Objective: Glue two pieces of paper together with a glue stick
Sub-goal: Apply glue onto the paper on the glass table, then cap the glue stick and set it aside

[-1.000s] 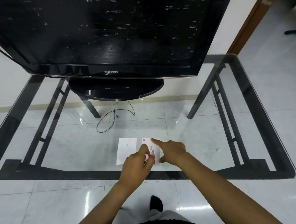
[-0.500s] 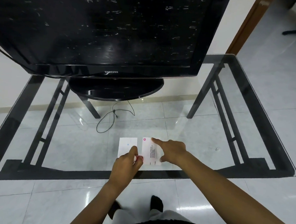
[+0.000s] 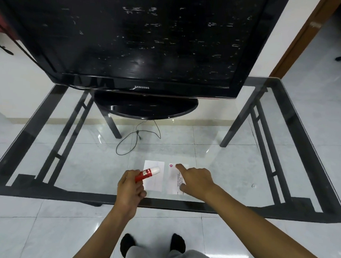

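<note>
Two small white papers lie side by side near the front edge of the glass table [image 3: 233,168]. The left paper [image 3: 156,181] is blank. The right paper [image 3: 172,180] carries printed text and a pink mark at its top. My left hand [image 3: 129,192] grips a red glue stick [image 3: 147,173] whose white end points up and to the right over the blank paper. My right hand [image 3: 197,180] rests on the printed paper, index finger stretched out and pressing near its top.
A large black television [image 3: 143,37] on an oval stand [image 3: 145,107] fills the back of the table. A small white cap-like object [image 3: 253,185] sits on the glass to the right. A black cable [image 3: 133,142] lies on the tiled floor below.
My left hand has pulled back from the printed paper to the left, and the glue stick now shows, lifted over the blank paper. My right hand stays put.
</note>
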A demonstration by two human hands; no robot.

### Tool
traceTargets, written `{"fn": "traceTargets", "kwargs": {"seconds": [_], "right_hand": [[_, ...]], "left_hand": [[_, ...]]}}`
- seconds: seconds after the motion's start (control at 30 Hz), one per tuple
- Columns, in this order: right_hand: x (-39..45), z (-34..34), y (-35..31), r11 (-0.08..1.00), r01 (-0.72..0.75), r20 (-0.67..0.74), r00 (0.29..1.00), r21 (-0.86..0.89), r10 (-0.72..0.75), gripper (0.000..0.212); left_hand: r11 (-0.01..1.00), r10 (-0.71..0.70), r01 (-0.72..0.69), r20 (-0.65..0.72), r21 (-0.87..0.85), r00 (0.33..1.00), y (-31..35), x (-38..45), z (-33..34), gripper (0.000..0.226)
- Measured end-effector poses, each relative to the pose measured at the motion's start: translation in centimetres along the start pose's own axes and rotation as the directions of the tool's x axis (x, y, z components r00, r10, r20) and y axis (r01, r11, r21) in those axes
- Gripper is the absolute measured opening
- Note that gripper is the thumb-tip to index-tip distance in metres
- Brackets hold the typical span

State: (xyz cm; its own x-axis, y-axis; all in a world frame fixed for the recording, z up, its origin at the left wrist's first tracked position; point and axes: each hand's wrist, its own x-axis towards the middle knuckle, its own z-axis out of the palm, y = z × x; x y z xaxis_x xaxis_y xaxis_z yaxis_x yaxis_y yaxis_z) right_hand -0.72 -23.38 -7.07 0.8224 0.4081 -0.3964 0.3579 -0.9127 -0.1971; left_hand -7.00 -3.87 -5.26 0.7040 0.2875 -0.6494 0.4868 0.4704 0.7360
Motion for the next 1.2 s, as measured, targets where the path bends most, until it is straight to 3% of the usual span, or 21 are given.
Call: {"fn": "traceTargets", "kwargs": {"seconds": [0.03, 0.07, 0.1, 0.13, 0.17, 0.2, 0.23, 0.43, 0.6, 0.73, 0.87, 1.03, 1.07, 1.2], "right_hand": [[-0.3, -0.2, -0.1, 0.987, -0.06, 0.003, 0.998, 0.151, 0.06, 0.048], [-0.3, -0.6, 0.0, 0.908, -0.14, 0.036, 0.99, 0.395, 0.137, 0.038], [-0.4, -1.2, 0.0, 0.706, -0.234, 0.13, 0.972, 0.669, 0.198, 0.028], [-0.5, -1.8, 0.0, 0.409, -0.296, 0.235, 0.953, 0.864, 0.193, 0.022], [-0.8, -2.3, -0.1, 0.142, -0.309, 0.289, 0.947, 0.941, 0.143, 0.021], [-1.1, -2.7, -0.1, -0.023, -0.287, 0.288, 0.952, 0.958, 0.099, 0.02], [-1.4, -3.0, -0.2, -0.09, -0.254, 0.261, 0.962, 0.963, 0.079, 0.019], [-3.2, -2.9, -0.8, -0.087, -0.06, 0.067, 0.995, 0.994, 0.08, 0.019], [-3.8, -3.6, -1.1, 0.164, 0.022, -0.041, 0.993, 0.986, 0.112, 0.023], [-4.2, -4.1, -1.8, 0.225, 0.083, -0.106, 0.99, 0.971, 0.09, 0.024], [-4.3, -4.4, -1.9, 0.173, 0.031, -0.056, 0.988, 0.984, 0.142, 0.019], [-4.1, -3.7, -1.6, 0.259, -0.108, 0.042, 0.968, 0.96, 0.249, 0.048], [-4.1, -3.7, -1.5, 0.228, -0.102, 0.045, 0.969, 0.968, 0.242, 0.048], [-4.3, -4.1, -1.4, -0.078, -0.013, 0.019, 0.997, 0.997, 0.076, 0.03]], "left_hand": [[0.998, -0.033, 0.033, 0.018, -0.044, 0.999, -0.1, 0.0, -0.1, 0.024], [0.993, -0.073, 0.076, 0.038, -0.092, 0.997, -0.3, -0.1, -0.2, 0.025], [0.982, -0.117, 0.124, 0.059, -0.14, 0.991, -0.5, -0.1, -0.2, 0.026], [0.968, -0.16, 0.173, 0.084, -0.184, 0.984, -0.8, -0.2, -0.1, 0.026], [0.952, -0.195, 0.215, 0.11, -0.218, 0.975, -1.0, -0.3, 0.0, 0.025], [0.938, -0.221, 0.249, 0.135, -0.243, 0.966, -1.3, -0.4, 0.2, 0.023], [0.926, -0.238, 0.273, 0.158, -0.261, 0.958, -1.5, -0.5, 0.5, 0.021], [0.913, -0.256, 0.305, 0.201, -0.27, 0.945, -1.7, -1.3, 1.9, 0.02], [0.919, -0.247, 0.304, 0.233, -0.252, 0.941, -1.4, -2.0, 2.3, 0.02], [0.921, -0.225, 0.286, 0.238, -0.264, 0.945, -1.4, -2.3, 3.0, 0.023], [0.958, -0.156, 0.2, 0.211, -0.206, 0.965, -1.3, -3.2, 3.9, 0.025], [0.997, -0.067, 0.075, 0.217, -0.025, 0.974, -1.2, -3.7, 4.5, 0.029], [0.997, -0.07, 0.078, 0.223, -0.026, 0.972, -1.3, -3.7, 4.7, 0.029], [0.996, -0.091, 0.09, 0.309, 0.018, 0.947, -0.1, -3.4, 5.1, 0.027]]}}
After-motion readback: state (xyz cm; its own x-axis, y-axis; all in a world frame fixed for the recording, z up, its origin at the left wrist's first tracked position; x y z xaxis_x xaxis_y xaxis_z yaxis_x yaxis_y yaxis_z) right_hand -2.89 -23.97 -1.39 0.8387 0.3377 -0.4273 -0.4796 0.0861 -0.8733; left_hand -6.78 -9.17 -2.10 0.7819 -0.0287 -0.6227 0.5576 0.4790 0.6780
